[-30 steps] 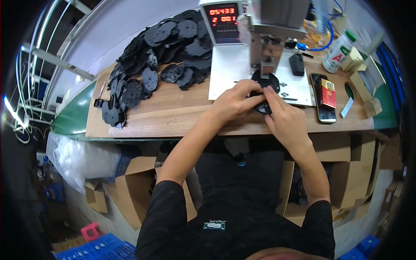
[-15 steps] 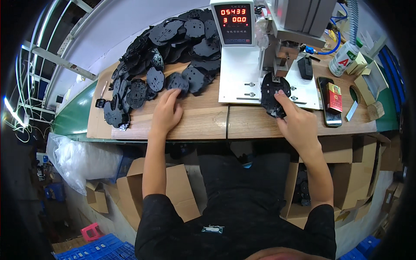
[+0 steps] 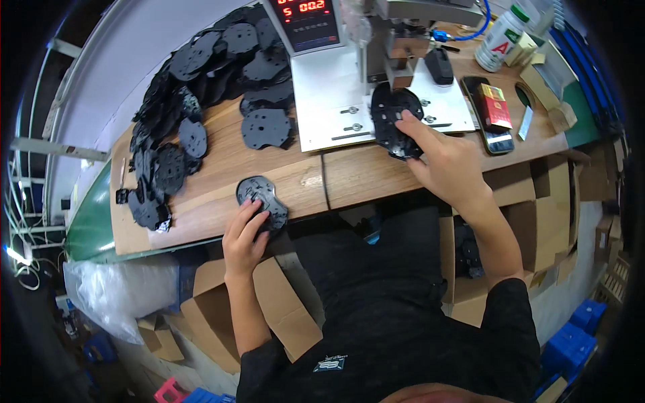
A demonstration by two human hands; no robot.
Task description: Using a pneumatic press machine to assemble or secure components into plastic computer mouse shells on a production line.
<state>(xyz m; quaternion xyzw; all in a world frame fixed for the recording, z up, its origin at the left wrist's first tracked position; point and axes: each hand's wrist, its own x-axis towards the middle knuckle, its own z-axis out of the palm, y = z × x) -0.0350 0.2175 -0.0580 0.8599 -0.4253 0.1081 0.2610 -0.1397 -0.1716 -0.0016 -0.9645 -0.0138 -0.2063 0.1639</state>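
At the table's front edge my left hand (image 3: pixel 242 238) grips a black plastic plate (image 3: pixel 259 190) with rounded lobes and raised details, its fingers over the near side. My right hand (image 3: pixel 449 164) holds a similar black plastic housing part (image 3: pixel 386 127) by its right side, fingers on top. That part lies at the front of a white machine base (image 3: pixel 319 94), just under the metal press head (image 3: pixel 408 50); whether the press touches it I cannot tell. To the left, many more such plates form a dark pile (image 3: pixel 215 57), with one loose plate (image 3: pixel 265 127) beside the base.
A display box (image 3: pixel 306 30) with red digits stands at the base's back left. Right of the machine are a phone (image 3: pixel 498 142), a red box (image 3: pixel 495 107), a white bottle (image 3: pixel 500 41) and an open carton (image 3: pixel 544 80). Cardboard boxes (image 3: pixel 547 215) stand below the table.
My left hand has drawn a plate from near the pile toward the table's front edge. My right hand keeps its part at the press. The view has shifted and tilted; the display digits changed.
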